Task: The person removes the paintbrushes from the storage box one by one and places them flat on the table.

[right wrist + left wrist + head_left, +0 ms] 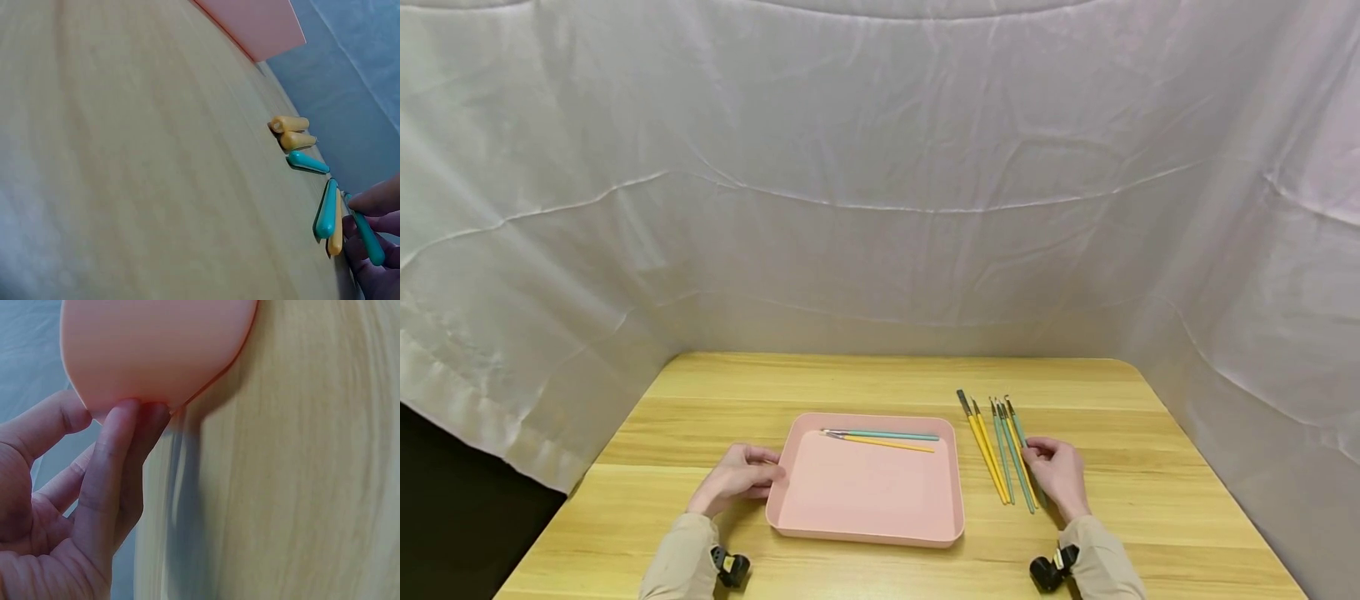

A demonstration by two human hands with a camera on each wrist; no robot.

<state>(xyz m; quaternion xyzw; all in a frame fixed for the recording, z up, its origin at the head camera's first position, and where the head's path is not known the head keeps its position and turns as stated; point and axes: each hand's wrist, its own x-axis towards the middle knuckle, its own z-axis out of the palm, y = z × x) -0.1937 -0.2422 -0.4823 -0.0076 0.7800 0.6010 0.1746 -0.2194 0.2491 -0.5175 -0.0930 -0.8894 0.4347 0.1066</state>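
Note:
A shallow pink tray (857,496) lies on the table, and my left hand (741,477) grips its left side between thumb and fingers. In the left wrist view the fingers (103,481) meet the tray's wall (156,356). Inside the tray, near its far side, are a teal paintbrush (898,436) and a yellow paintbrush (891,444). To the tray's right my right hand (1060,477) pinches the rightmost teal paintbrush (367,240) by its handle. Several yellow and teal paintbrushes (987,450) lie side by side just left of that hand, their bristles pointing away.
The wooden table (647,517) has rounded far corners. A pale grey cloth (880,250) hangs behind it and along both sides. Each wrist carries a small black camera, one on the left cuff (732,568) and one on the right cuff (1052,571).

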